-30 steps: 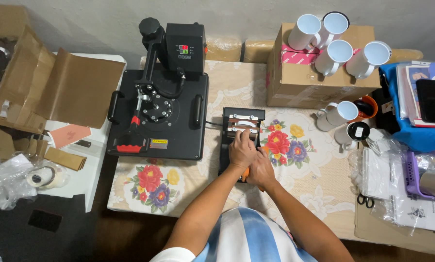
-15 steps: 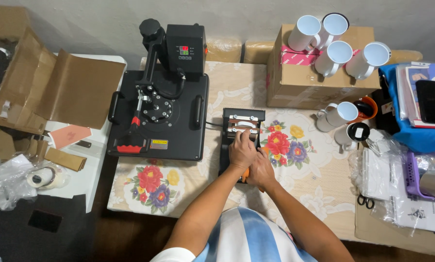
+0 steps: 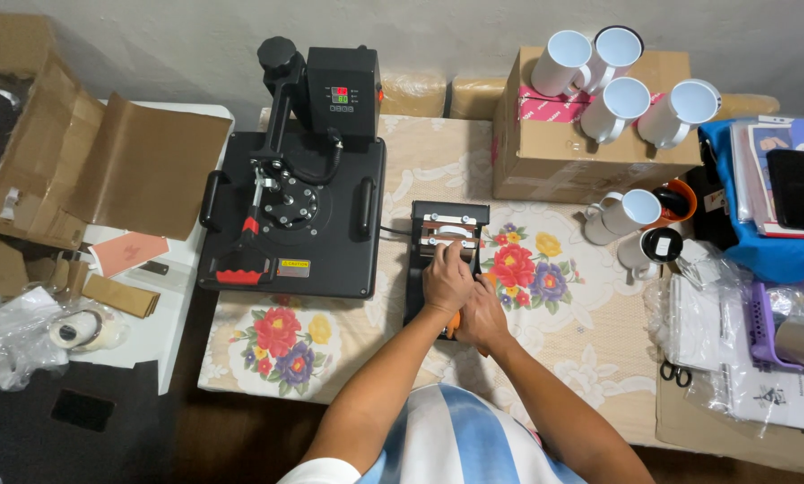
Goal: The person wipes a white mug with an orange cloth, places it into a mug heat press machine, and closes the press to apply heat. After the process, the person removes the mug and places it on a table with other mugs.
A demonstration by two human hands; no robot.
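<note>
1. Right of the flat heat press [image 3: 291,215], on the counter [image 3: 590,350]: small black mug press [image 3: 447,260].
2. Left hand [image 3: 447,280] lies closed over its middle.
3. Right hand [image 3: 482,318] grips its orange handle [image 3: 454,323], just behind the left.

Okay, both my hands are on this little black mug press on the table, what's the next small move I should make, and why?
Probably steady the small black mug press with the left hand and work the orange handle under the right hand. Both hands already rest there, and the white mugs stand untouched to the right.
</note>
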